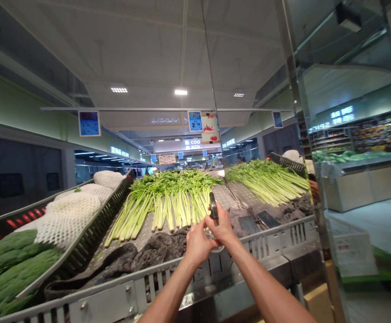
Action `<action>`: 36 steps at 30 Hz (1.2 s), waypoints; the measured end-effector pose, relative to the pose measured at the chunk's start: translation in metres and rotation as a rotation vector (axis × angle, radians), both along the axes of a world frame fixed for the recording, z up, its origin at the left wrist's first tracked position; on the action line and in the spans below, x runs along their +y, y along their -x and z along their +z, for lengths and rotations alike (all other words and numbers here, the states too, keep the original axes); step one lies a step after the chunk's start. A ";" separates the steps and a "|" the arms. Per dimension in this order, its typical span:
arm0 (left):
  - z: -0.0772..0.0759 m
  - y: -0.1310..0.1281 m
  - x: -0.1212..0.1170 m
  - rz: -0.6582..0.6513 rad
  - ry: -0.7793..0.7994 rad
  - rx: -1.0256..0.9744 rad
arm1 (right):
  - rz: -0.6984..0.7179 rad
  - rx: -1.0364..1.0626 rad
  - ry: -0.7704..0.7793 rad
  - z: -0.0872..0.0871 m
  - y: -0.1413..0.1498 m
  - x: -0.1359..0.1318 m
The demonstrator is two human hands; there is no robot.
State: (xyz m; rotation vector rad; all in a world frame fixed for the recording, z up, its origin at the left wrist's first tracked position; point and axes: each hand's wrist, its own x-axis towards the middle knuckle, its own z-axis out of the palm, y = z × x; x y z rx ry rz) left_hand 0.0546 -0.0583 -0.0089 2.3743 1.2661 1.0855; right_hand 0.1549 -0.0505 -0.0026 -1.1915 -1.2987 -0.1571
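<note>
My two hands come together over the front edge of the celery display. My right hand [221, 225] is closed round a small dark tool with a curved, loop-like top [213, 206]; its exact kind is unclear. Against it, my left hand [198, 242] has its fingers bent and pressed together, and what they pinch is hidden. A pale round edge [218, 249] shows below the fingers, partly covered. Just beyond the hands, celery [171, 202] lies in bunches on a dimpled metal shelf [144, 233]. A crumpled dark cloth [158, 249] lies along the front of the shelf.
Broccoli [16, 269] and produce in white foam netting [70, 215] fill the left side, behind a black crate wall [90, 220]. A slotted grey rail [107, 300] runs along the front. At right, a mirrored panel [259, 134] reflects the celery. Price signs [195, 121] hang above.
</note>
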 end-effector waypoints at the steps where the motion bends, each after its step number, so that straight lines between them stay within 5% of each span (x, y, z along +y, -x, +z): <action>1: 0.002 0.000 0.000 0.006 -0.006 -0.004 | 0.000 -0.003 -0.005 0.004 0.000 -0.001; 12: 0.008 0.025 0.002 0.076 0.012 -0.009 | 0.024 -0.032 0.059 0.014 0.023 0.012; 29: -0.002 0.103 0.015 0.191 0.032 -0.228 | 0.257 0.031 0.140 0.023 0.104 0.036; 36: 0.005 0.146 0.009 0.286 0.029 -0.222 | 0.326 -0.027 0.157 0.029 0.153 0.041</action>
